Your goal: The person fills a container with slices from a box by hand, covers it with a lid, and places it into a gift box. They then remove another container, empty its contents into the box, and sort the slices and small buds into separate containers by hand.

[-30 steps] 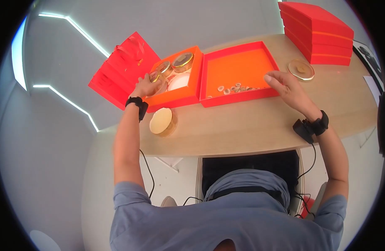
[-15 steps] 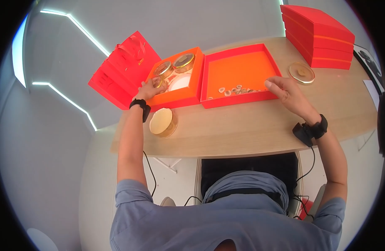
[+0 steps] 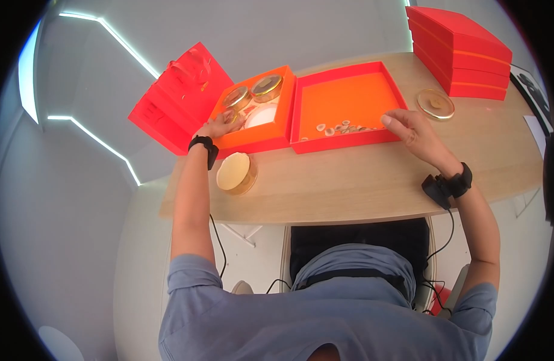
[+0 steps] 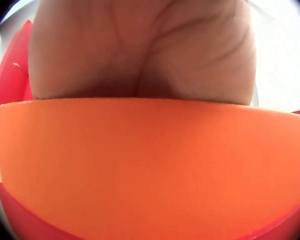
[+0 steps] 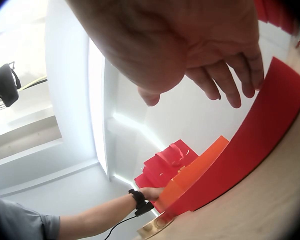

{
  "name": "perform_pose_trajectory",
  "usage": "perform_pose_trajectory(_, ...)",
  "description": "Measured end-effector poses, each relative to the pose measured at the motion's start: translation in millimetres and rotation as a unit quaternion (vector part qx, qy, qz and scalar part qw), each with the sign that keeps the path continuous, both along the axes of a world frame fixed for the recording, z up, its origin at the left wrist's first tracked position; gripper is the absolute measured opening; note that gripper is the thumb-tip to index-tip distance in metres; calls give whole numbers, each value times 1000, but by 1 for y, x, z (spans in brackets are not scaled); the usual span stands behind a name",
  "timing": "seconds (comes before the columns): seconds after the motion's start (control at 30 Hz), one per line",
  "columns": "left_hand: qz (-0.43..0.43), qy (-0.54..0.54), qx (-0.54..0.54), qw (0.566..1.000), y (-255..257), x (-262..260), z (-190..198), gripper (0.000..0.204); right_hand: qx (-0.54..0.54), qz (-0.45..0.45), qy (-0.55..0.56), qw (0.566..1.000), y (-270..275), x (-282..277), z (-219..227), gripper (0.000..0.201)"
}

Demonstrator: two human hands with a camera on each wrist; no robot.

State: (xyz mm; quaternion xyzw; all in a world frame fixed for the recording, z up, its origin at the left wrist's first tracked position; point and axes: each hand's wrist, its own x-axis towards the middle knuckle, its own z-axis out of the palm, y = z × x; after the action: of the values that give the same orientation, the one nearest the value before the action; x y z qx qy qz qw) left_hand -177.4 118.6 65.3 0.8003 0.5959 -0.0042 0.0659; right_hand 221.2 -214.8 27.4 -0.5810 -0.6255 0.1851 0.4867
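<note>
My left hand (image 3: 220,126) reaches over the front wall of the orange-lined box (image 3: 233,143) and grips a clear gold-rimmed jar (image 3: 235,118) in its front left corner. In the left wrist view the palm (image 4: 140,55) is above the orange wall (image 4: 150,160), which hides the fingers. Two gold-rimmed jars (image 3: 267,88) and a round white piece (image 3: 261,116) sit in the same box. My right hand (image 3: 417,133) hovers at the right front corner of the shallow red tray (image 3: 349,96), its fingers (image 5: 225,82) loosely extended and holding nothing.
Several small pale slices (image 3: 343,127) lie along the tray's front side. A round jar with a cream-coloured top (image 3: 235,173) stands near the table's front edge. A red gift bag (image 3: 174,96) is behind left; stacked red boxes (image 3: 463,54) and a gold-rimmed disc (image 3: 435,104) are at right.
My left hand has lowered the clear jar into the box's front left corner, moving slightly right. The right hand has stayed nearly still.
</note>
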Motion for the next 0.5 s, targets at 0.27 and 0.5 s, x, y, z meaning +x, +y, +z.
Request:
perform_pose_trajectory(0.27, 20, -11, 157, 987, 12, -5, -6, 99, 40, -34, 0, 999, -2, 3, -1, 50)
perform_pose_trajectory(0.5, -41, -47, 111, 992, -152, -15, 45, 78, 20, -35, -18, 999, -2, 9, 7, 49)
